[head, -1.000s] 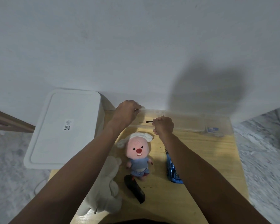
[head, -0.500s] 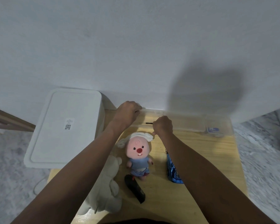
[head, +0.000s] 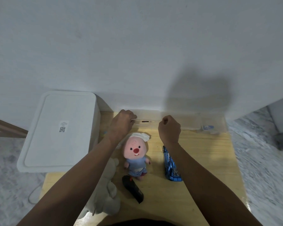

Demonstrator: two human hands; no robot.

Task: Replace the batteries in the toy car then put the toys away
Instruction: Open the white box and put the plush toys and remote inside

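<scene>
The blue toy car [head: 171, 165] lies on the wooden table [head: 206, 160], just left of my right forearm. A black remote [head: 132, 189] lies near the front, below a pink plush doll [head: 136, 154]. Under my left arm sits a white plush toy [head: 106, 191]. A clear plastic box [head: 186, 121] runs along the wall, with a small dark screwdriver [head: 145, 121] lying in it. My left hand [head: 122, 123] grips the box's left end. My right hand [head: 169, 128] is a closed fist to the right of the screwdriver, with nothing seen in it.
A white storage bin with a closed lid [head: 60, 129] stands left of the table, against the wall. A small blue-labelled pack [head: 208, 128] sits in the right end of the clear box. Grey marbled floor surrounds the table.
My right hand let go of the screwdriver, which now lies in the clear box, and drew back to the right. My left hand stayed on the box's left end.
</scene>
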